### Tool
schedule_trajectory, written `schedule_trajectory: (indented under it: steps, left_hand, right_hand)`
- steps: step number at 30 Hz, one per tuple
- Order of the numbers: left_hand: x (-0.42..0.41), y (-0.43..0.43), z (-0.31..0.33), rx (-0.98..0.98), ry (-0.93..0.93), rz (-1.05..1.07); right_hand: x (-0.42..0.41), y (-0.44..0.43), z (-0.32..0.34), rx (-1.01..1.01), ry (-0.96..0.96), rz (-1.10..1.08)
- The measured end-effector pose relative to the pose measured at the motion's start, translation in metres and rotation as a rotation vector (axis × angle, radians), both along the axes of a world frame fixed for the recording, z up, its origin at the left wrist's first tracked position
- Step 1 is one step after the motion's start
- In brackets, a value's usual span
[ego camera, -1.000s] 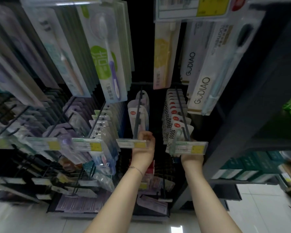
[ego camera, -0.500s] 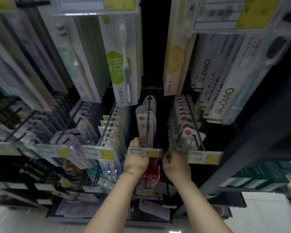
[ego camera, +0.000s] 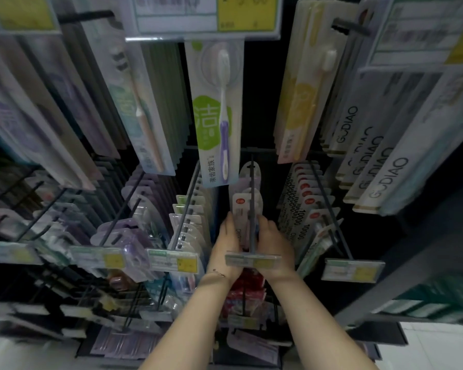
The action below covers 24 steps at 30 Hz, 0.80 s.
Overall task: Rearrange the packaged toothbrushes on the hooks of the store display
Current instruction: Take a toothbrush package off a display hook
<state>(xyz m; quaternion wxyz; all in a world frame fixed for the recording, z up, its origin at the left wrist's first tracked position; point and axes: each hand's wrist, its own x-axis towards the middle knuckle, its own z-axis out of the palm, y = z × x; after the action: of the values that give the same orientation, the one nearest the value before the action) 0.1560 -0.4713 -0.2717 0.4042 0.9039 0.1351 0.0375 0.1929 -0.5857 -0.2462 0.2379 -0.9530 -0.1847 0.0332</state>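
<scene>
Front toothbrush pack (ego camera: pixel 240 209) is on the centre hook (ego camera: pixel 251 182), just behind the price tag (ego camera: pixel 253 260). Long axis hangs down, printed face toward the tag. Left hand (ego camera: pixel 226 245) pinches its left edge; right hand (ego camera: pixel 274 248) has fingers curled round the right edge.

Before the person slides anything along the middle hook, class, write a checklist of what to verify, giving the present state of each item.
1. Both hands on one pack: ok. The left hand and right hand hold the front pack from either side.
2. Pack threaded on the middle hook: cannot tell; its hole is hidden.
3. Nothing between it and the price tag: ok.
4. Firm grip: cannot tell; the tag hides part of both hands.
5. The neighbouring packs to the right hang straight: not ok; the front ones look tilted.
</scene>
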Motion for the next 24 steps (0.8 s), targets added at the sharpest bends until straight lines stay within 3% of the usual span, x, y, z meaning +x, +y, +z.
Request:
schedule_trajectory:
  steps: [4,14,24]
  left_hand:
    - [-0.002,-0.002,-0.002,-0.202,-0.065,0.036]
    - [-0.020,-0.021,0.008,-0.452,-0.133,0.145]
    - [-0.034,-0.032,0.009,-0.343,-0.137,0.293]
  right_hand:
    - [0.001,0.001,-0.003,0.177,0.032,-0.023]
    - [-0.010,-0.010,-0.005,0.500,0.225,-0.011]
    - [-0.015,-0.020,-0.014,0.486,0.169,-0.003]
